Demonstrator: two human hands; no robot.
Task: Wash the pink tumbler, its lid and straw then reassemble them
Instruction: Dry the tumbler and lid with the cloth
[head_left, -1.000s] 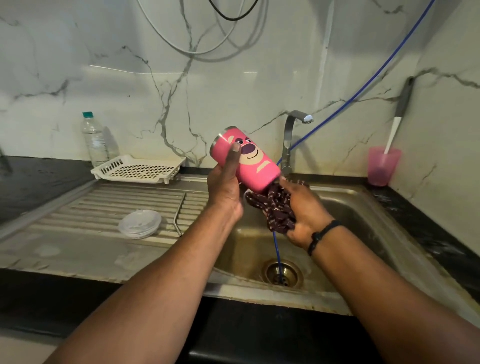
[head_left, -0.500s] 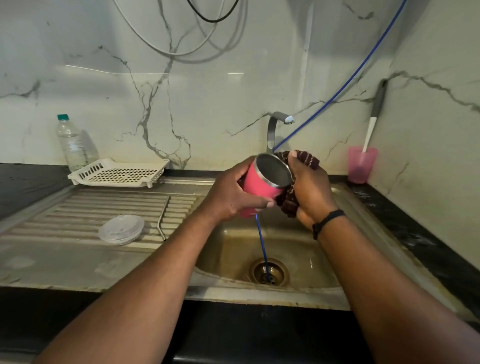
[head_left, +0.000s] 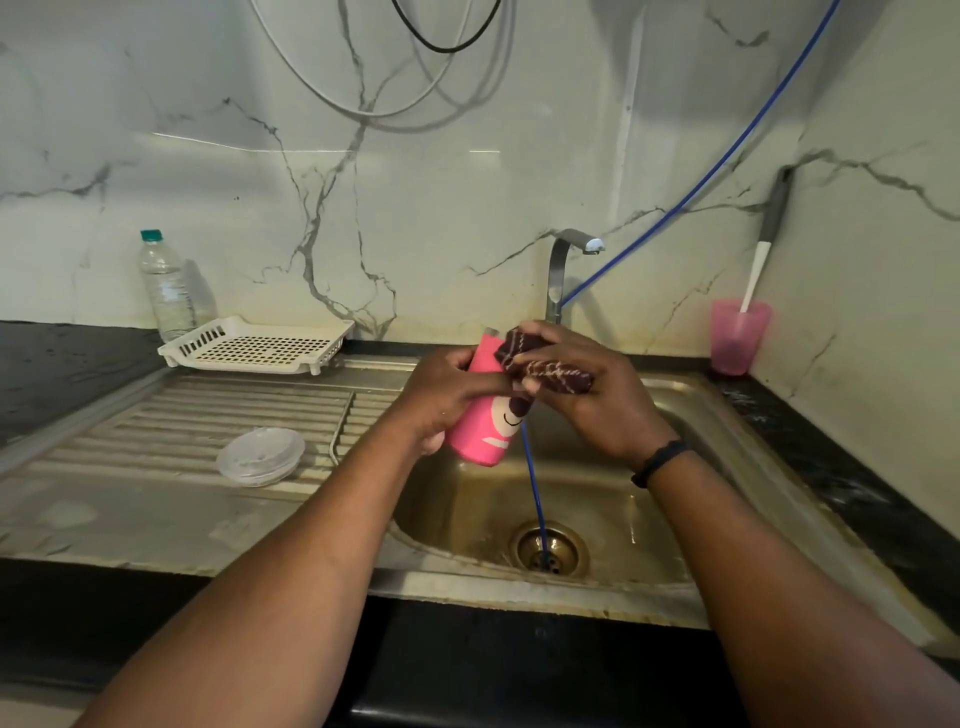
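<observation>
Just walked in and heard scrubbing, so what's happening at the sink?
A person is washing a pink tumbler over the sink. The left hand grips the tumbler, while the right hand presses a dark cloth against its upper part near the rim. The clear lid lies apart on the draining board, with a metal straw beside it; nothing is reassembled yet.

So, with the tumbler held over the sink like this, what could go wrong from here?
1. The left hand alone grips the pink tumbler over the basin; if it is wet, rubbing with the cloth in the right hand might make it slip into the sink.
2. The clear lid and metal straw lie loose on the ribbed drainboard near the left forearm; a sweep could push them off.
</observation>
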